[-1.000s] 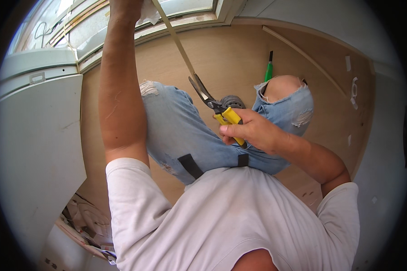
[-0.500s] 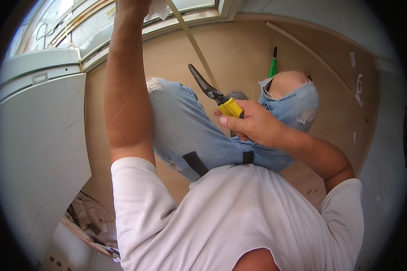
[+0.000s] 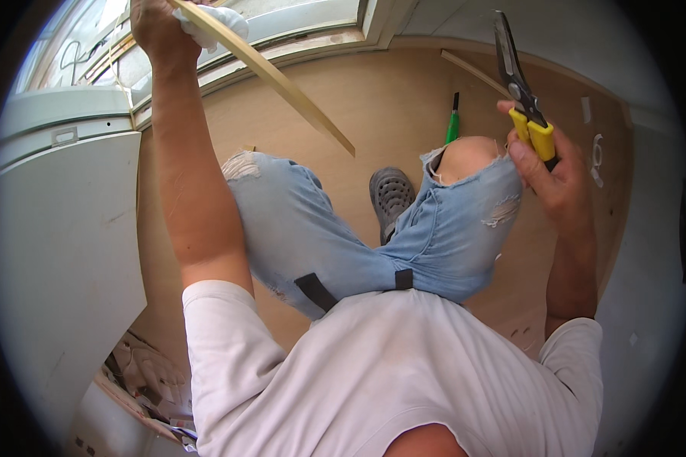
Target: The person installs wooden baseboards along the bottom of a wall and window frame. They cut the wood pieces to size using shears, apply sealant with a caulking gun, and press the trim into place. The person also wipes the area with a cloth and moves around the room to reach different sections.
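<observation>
The left grip (image 3: 160,34), at the upper edge, was closed on a pale strip (image 3: 270,75), its free end above the brown floor (image 3: 320,68). The right grip (image 3: 552,171) was clasped around yellow-handled cutters (image 3: 537,133), blades pointing away, beside the right knee (image 3: 472,160). A green-handled tool (image 3: 453,126) lay just beyond that knee.

And it's daylight flooding the upper left, the window (image 3: 113,14) blown nearly white, softer light across the brown floor (image 3: 312,84), fisheye curving edges into black corners!
</observation>
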`<move>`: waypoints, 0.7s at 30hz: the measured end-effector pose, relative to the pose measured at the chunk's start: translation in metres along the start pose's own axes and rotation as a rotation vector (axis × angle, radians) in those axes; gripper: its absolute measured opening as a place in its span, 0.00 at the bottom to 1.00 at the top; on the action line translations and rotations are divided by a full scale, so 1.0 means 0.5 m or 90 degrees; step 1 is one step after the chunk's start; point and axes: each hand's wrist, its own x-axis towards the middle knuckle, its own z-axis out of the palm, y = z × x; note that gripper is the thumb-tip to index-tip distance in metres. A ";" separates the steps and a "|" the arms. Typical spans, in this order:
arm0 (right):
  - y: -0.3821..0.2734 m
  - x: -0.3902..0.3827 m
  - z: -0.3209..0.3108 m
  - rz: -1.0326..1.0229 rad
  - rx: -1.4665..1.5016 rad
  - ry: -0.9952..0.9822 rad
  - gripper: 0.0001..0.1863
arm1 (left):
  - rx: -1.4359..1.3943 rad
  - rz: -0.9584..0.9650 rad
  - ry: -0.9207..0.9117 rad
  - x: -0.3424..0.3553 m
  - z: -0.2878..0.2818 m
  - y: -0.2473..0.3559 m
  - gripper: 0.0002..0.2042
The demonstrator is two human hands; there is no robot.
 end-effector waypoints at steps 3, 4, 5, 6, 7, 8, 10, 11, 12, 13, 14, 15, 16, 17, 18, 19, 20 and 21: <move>0.004 -0.033 0.027 0.098 0.250 -0.119 0.27 | -0.074 -0.085 -0.211 0.085 -0.113 -0.039 0.13; 0.009 -0.047 0.050 0.092 0.375 -0.123 0.22 | -0.101 -0.094 -0.224 0.086 -0.111 -0.038 0.15; 0.005 -0.053 0.073 0.104 0.413 -0.136 0.23 | -0.075 -0.090 -0.185 0.081 -0.106 -0.042 0.18; 0.000 -0.055 0.095 0.117 0.449 -0.145 0.23 | -0.091 -0.086 -0.164 0.065 -0.089 -0.036 0.19; 0.002 -0.055 0.120 0.109 0.480 -0.129 0.22 | -0.106 -0.079 -0.147 0.061 -0.071 -0.030 0.19; 0.002 -0.052 0.144 0.101 0.511 -0.112 0.22 | -0.281 -0.124 -0.253 0.090 -0.107 -0.049 0.20; -0.012 -0.033 0.177 0.086 0.591 -0.060 0.23 | -0.255 -0.102 -0.240 0.086 -0.095 -0.040 0.23; -0.021 -0.022 0.184 0.077 0.634 -0.033 0.24 | -0.269 -0.098 -0.234 0.086 -0.087 -0.035 0.23; -0.035 -0.013 0.188 0.063 0.636 -0.011 0.24 | -0.257 -0.090 -0.223 0.073 -0.072 -0.021 0.23; -0.047 -0.007 0.183 0.054 0.631 0.020 0.25 | -0.255 -0.090 -0.213 0.052 -0.049 -0.026 0.24; -0.049 -0.003 0.172 0.046 0.626 0.051 0.25 | -0.206 -0.063 -0.200 0.038 -0.026 -0.036 0.25; -0.051 -0.003 0.161 0.032 0.597 0.071 0.25 | -0.189 -0.048 -0.185 0.026 -0.010 -0.028 0.27; -0.046 -0.001 0.151 0.017 0.569 0.090 0.25 | -0.138 -0.038 -0.073 -0.005 0.031 -0.017 0.27; -0.044 0.002 0.138 0.003 0.538 0.112 0.26 | -0.090 -0.027 0.040 -0.031 0.070 -0.005 0.28; -0.040 0.009 0.128 -0.027 0.557 0.141 0.25 | -0.096 -0.028 -0.053 -0.034 0.069 -0.004 0.28; -0.035 0.018 0.114 -0.040 0.563 0.149 0.25 | -0.053 -0.047 -0.125 -0.055 0.091 0.005 0.28; -0.031 0.027 0.098 -0.054 0.569 0.156 0.25 | -0.059 -0.167 -0.132 -0.081 0.112 0.024 0.28; -0.029 0.034 0.086 -0.071 0.575 0.161 0.25 | -0.179 -0.233 -0.252 -0.101 0.119 0.012 0.25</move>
